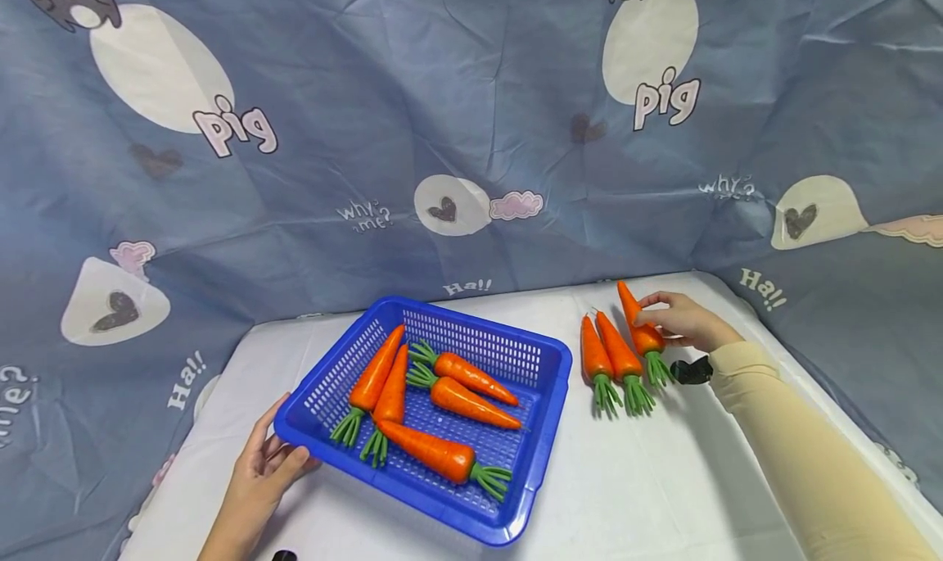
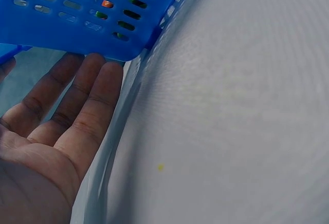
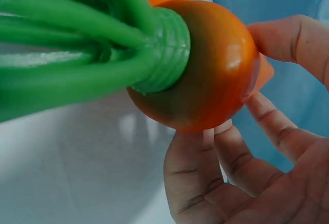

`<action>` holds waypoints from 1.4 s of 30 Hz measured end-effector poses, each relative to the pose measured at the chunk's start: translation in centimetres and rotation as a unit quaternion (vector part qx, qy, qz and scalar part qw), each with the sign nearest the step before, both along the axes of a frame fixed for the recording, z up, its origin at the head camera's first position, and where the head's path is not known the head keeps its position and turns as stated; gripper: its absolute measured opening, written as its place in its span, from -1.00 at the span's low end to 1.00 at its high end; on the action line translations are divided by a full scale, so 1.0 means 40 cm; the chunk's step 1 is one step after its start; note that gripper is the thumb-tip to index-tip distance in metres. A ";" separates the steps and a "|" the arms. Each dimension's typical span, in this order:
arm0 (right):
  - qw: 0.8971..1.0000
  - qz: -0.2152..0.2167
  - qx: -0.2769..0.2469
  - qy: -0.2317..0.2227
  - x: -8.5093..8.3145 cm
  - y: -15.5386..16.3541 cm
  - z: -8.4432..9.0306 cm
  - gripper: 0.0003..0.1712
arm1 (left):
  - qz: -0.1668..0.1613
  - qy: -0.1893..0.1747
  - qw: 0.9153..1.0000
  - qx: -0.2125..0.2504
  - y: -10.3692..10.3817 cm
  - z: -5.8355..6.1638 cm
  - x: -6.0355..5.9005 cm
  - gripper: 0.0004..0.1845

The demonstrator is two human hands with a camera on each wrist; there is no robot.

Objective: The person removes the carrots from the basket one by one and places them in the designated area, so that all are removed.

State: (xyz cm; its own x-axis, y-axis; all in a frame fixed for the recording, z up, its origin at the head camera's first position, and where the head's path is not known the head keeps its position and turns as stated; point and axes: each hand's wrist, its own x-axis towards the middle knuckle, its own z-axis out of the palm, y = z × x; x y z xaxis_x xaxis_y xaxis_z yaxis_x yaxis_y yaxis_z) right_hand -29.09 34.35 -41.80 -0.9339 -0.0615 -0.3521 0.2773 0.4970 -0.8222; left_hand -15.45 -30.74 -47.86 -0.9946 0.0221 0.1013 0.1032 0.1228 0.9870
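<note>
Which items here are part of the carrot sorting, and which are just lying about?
In the job:
- right hand gripping a carrot
- two carrots beside it
- blue basket with five carrots
- left hand at its corner

Lying about:
- patterned blue cloth
- white table cover

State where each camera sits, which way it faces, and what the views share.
Head: on the head, looking forward and down at basket, carrots and both hands.
Left wrist: on the left wrist, looking along the left hand at the basket's corner.
Right wrist: on the right wrist, looking at the carrot in the right hand.
Shared: head and right wrist both show that carrot.
</note>
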 end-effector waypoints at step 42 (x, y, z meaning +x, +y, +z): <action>0.996 0.052 0.030 -0.067 0.015 -0.003 0.000 -0.37 | -0.002 -0.001 1.000 0.007 0.001 -0.004 -0.002 -0.22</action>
State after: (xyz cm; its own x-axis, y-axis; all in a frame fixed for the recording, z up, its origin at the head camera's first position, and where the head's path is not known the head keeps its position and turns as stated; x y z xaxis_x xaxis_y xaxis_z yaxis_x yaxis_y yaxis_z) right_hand -28.49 34.22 -41.82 -0.8677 -0.1307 -0.4795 0.3272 0.5761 -0.7490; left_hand -15.54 -30.70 -48.02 -0.9947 0.0240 0.0999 0.1020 0.1089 0.9888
